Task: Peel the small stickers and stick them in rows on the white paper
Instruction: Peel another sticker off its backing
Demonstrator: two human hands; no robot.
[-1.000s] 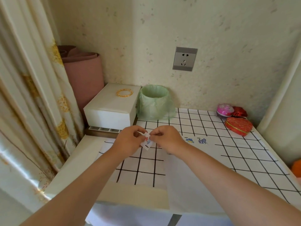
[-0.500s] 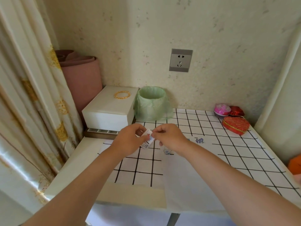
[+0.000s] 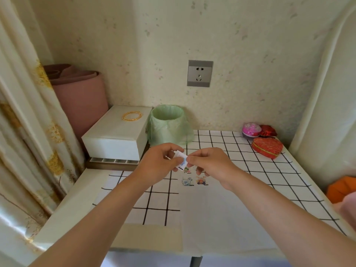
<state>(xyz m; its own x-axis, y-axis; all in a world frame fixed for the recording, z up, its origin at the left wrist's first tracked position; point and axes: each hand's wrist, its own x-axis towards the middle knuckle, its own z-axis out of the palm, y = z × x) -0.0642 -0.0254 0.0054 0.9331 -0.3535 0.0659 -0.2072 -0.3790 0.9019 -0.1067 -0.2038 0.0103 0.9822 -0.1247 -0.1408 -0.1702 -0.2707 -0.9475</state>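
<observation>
White slip (image 3: pixel 181 160), left hand (image 3: pixel 158 164), right hand (image 3: pixel 210 163) pinching

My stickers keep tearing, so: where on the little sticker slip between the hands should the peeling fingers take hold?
On the sticker slip, probably the right edge, pinched from the right. The left hand grips its left side, so that thin edge faces the right hand, whose fingertips meet there.

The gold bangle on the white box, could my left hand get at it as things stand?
Probably yes. The gold bangle lies uncovered on the white box, beyond the left hand, nothing between them. That hand pinches the sticker slip, though, so free it first.
</observation>
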